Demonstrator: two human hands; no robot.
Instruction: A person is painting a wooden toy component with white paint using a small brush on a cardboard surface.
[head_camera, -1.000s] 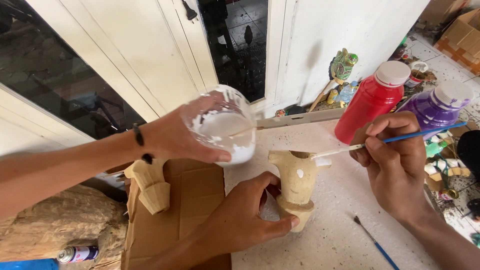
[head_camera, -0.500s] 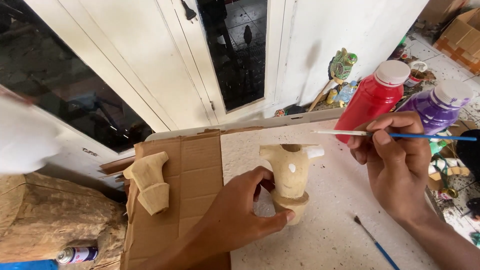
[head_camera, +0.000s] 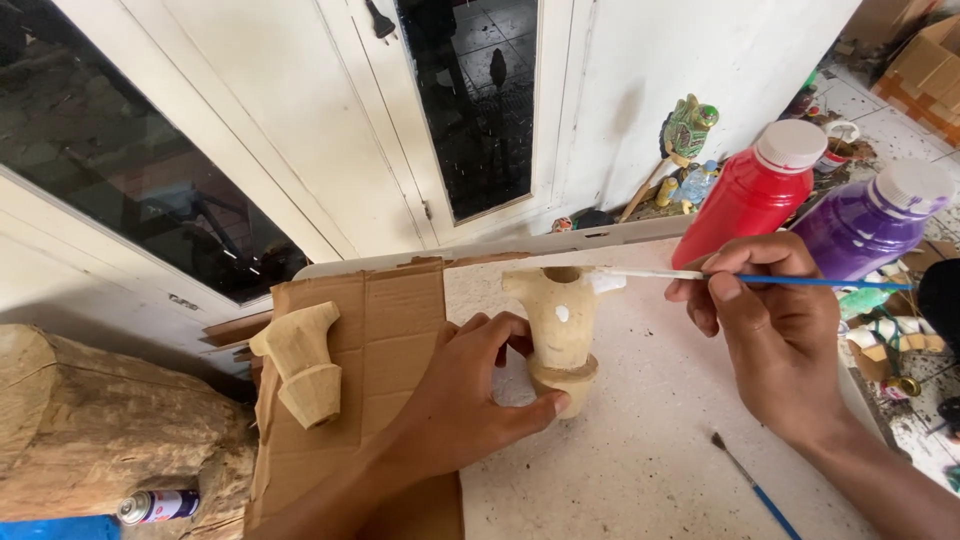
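Pale carved wood, a small torso figure (head_camera: 560, 330), stands upright on the white table (head_camera: 640, 450), the left hand (head_camera: 465, 395) curled closed around its base. The right hand (head_camera: 775, 320) pinches a blue-handled brush (head_camera: 740, 279), white tip touching the figure's shoulder. Red bottle (head_camera: 755, 190) and purple bottle (head_camera: 870, 220) stand just behind.

Left hand (head_camera: 455, 400) clasping base of upright wooden figure (head_camera: 560, 325) near middle of table (head_camera: 640, 460). Right hand (head_camera: 775, 325) pinching thin brush (head_camera: 760, 280), held level, white tip touching figure's upper right shoulder; white dab on figure's chest. Second carving (head_camera: 300, 365) lying on cardboard (head_camera: 385, 330) at table's left edge. Red bottle (head_camera: 755, 190) and purple bottle (head_camera: 875, 220) at right rear edge. Spare brush (head_camera: 755, 485) lying near front right. Log (head_camera: 100, 430) left of table.
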